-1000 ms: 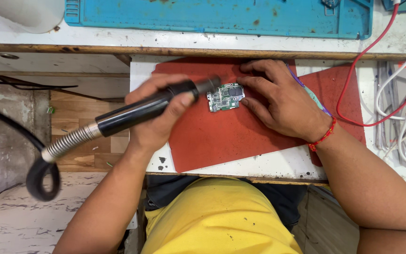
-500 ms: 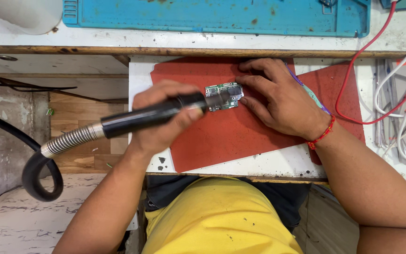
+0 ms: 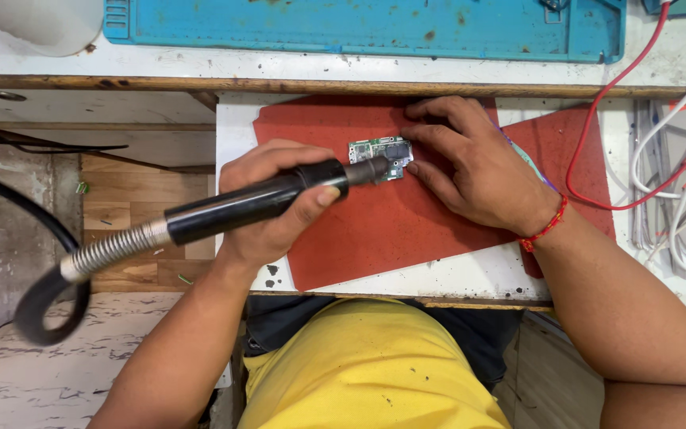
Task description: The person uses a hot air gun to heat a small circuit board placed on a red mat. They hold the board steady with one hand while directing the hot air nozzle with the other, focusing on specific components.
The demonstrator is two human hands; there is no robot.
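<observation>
On the red mat (image 3: 375, 230), a small green circuit board (image 3: 379, 152) lies flat near the mat's upper middle. Left hand (image 3: 275, 202) is wrapped tight around a black hot-air handpiece (image 3: 260, 201); nozzle tip sits over the board's lower edge. Right hand (image 3: 478, 167) rests palm-down, fingertips pressing the board's right side. Red wire (image 3: 597, 143) loops beside the right wrist.

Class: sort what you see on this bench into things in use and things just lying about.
In use: hot-air wand in left hand; small circuit board steadied by right hand; red mat.

Lying about: blue tray; red wire; white cables.
</observation>
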